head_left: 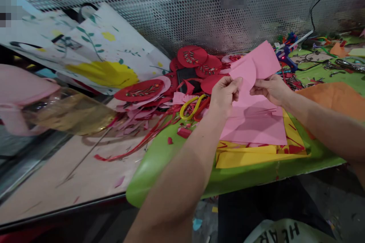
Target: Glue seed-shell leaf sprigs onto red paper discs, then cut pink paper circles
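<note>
Above the work surface, my left hand (226,91) pinches a pink sheet (243,73) with a rounded edge. My right hand (269,89) grips the same pink material from the other side, near its curved part. The piece is raised and bent, with a wide flap rising to the upper right. Flat pink sheets (256,131) lie below my hands, on top of yellow sheets (245,158) with red pieces. Just left of my left hand are yellow-handled scissors (189,109).
Red discs with leafy decoration (192,56) are piled behind. A blue glue gun (286,59) stands at the back right, near an orange sheet (339,100). Red ribbon (122,156) and scraps lie left. A floral bag (105,45) leans against perforated metal (176,3).
</note>
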The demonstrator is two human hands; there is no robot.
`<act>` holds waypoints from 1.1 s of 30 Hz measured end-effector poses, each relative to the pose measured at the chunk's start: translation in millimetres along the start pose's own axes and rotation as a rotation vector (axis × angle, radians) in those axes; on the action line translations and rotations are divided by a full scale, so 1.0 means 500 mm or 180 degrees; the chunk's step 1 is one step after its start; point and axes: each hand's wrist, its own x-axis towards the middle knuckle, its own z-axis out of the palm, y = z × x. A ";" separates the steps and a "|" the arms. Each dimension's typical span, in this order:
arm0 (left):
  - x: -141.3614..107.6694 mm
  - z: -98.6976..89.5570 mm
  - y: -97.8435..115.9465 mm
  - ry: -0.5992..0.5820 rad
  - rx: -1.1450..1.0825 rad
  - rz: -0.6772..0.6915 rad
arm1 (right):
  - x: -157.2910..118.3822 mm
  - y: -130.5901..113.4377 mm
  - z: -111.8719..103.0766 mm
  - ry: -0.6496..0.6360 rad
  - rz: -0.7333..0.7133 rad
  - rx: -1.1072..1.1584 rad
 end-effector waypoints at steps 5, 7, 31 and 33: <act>-0.010 0.006 0.009 -0.0055 -0.0053 -0.0289 | -0.001 0.002 -0.002 -0.0093 -0.0071 0.0069; -0.014 0.010 0.011 -0.0058 -0.0107 -0.0390 | -0.002 0.003 -0.002 -0.0076 -0.0057 0.0140; -0.010 0.002 -0.002 0.0246 0.1728 0.0665 | 0.000 -0.006 -0.002 0.0113 -0.0003 0.0203; -0.008 0.002 0.000 0.0146 0.1102 0.0507 | -0.001 -0.012 0.000 0.0113 0.0153 0.0205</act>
